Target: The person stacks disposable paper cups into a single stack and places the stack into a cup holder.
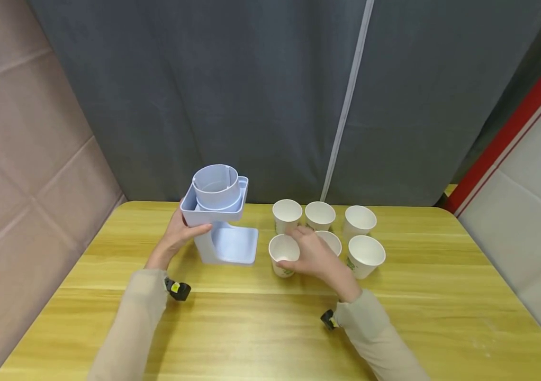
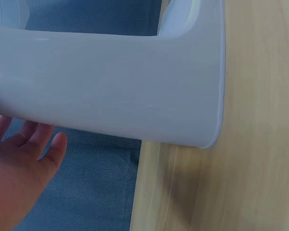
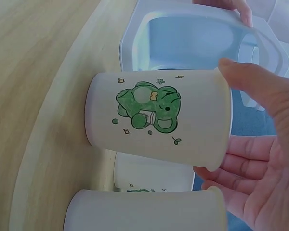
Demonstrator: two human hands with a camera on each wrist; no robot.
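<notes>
On the left stands a light-blue plastic dispenser (image 1: pixel 206 248), with a tray top, a round open tube (image 1: pixel 215 190) and a flat base plate. My left hand (image 1: pixel 177 235) holds its upright from the left, thumb on the near side under the tray. In the left wrist view the fingers (image 2: pixel 41 137) lie along its back edge. A white paper cup (image 3: pixel 154 118) with a green bear print is in my right hand (image 1: pixel 315 254), the front left one of the group. Thumb (image 3: pixel 250 79) and fingers pinch it near the rim from opposite sides.
Several more white paper cups (image 1: pixel 366 251) stand upright in two rows beside and behind my right hand, one partly hidden by it. The wooden table (image 1: pixel 242 328) ends at a grey curtain (image 1: pixel 251 106). Pale padded walls (image 1: pixel 27 159) flank it.
</notes>
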